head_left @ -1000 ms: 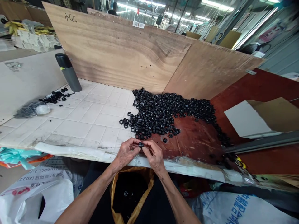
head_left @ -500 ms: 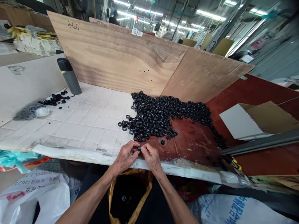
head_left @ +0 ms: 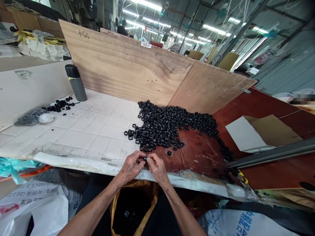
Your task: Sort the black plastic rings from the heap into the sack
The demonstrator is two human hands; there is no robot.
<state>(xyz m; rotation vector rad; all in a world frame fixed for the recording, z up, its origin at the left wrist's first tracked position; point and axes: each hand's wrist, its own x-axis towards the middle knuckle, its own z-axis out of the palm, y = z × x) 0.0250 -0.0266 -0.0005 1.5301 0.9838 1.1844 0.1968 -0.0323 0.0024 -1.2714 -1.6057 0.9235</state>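
Note:
A small black part (head_left: pixel 145 158) is pinched between my two hands at the table's front edge. My left hand (head_left: pixel 132 167) has its fingers closed on the part's left side, and my right hand (head_left: pixel 157 166) grips it from the right. Just beyond them a large pile of small black ring-like parts (head_left: pixel 162 127) spreads over white tiles and a dark red surface. One loose black piece (head_left: pixel 169 153) lies right of my hands. Below, between my forearms, an open yellow-rimmed bag (head_left: pixel 114 209) has a dark inside.
A grey bottle (head_left: pixel 78 87) stands at the back left, near scattered black pieces (head_left: pixel 59 105) and a plastic bag (head_left: pixel 31 118). Wooden boards (head_left: pixel 128 65) wall the back. An open carton (head_left: pixel 246 134) and a metal bar (head_left: pixel 270 152) are at the right.
The view has shifted slightly. Both hands still hold the small black part between them, its angle a little different.

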